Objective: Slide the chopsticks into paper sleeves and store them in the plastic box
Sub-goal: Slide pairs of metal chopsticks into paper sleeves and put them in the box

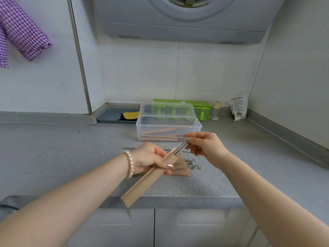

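The left hand [149,159] holds a long, flat paper sleeve [149,177] made of plain tan paper. Its fingers are curled round the sleeve near the top, with the thumb pressed on the front. The sleeve is tilted, with its low end out past the counter's edge and its open end up and to the right.

The right hand [204,145] pinches the top end of shiny metal chopsticks [181,148] between the thumb and the fingertips. The other fingers are loosely curled. The thin, smooth sticks go into the open end of the sleeve, and only a short part still shows.

Under the hands, on the speckled grey counter [62,148], lie a small pile of flat tan sleeves [183,171] and, just beside it, some more metal chopsticks [193,164] with green marks. How many there are cannot be told.

Just behind the hands sits a clear plastic box [168,129], shaped like a long brick, with its lid standing open. Inside it lie sleeved chopsticks [160,137], with patterned tops poking out on the right.

Behind the box is a green plastic holder [203,107]. A purple checked cloth [19,32] hangs on the left wall.
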`<state>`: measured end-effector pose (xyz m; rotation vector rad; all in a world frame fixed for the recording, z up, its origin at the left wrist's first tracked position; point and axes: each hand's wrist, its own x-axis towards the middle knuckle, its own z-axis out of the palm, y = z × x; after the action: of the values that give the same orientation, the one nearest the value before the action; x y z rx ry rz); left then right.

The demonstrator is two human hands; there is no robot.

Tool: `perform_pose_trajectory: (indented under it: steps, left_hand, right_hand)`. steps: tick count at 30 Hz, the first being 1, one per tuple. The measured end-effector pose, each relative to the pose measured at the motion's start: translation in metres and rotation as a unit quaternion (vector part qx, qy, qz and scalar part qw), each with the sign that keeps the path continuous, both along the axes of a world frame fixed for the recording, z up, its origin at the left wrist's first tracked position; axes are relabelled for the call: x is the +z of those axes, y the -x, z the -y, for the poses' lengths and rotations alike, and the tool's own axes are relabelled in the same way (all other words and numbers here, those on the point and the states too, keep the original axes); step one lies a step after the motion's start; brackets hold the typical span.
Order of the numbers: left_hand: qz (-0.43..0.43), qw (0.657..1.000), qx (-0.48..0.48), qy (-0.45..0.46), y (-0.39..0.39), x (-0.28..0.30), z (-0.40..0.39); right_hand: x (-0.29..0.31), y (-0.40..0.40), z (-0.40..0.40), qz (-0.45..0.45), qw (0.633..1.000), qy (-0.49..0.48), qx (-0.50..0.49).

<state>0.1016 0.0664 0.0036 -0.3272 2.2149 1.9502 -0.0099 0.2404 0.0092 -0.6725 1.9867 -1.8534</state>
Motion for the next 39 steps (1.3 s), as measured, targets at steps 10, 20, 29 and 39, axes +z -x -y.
perform_pose_trajectory:
  steps: [10, 20, 29, 39]
  left_hand:
    - [-0.036, 0.993, 0.116, -0.01, 0.019, 0.02, 0.029]
    - [-0.003, 0.962, 0.024, 0.271, 0.014, -0.02, 0.039]
    - [-0.107, 0.894, 0.019, 0.436, 0.016, -0.036, 0.035]
    - [-0.078, 0.879, -0.042, 0.469, 0.023, -0.04, 0.035]
  right_hand:
    - [0.039, 0.051, -0.028, 0.066, 0.975, 0.147, -0.154]
    - [0.045, 0.109, 0.022, 0.022, 0.929, 0.109, -0.354]
    - [0.022, 0.124, 0.075, -0.016, 0.938, -0.135, -0.32]
    - [-0.001, 0.112, 0.054, -0.323, 0.824, -0.401, -0.236]
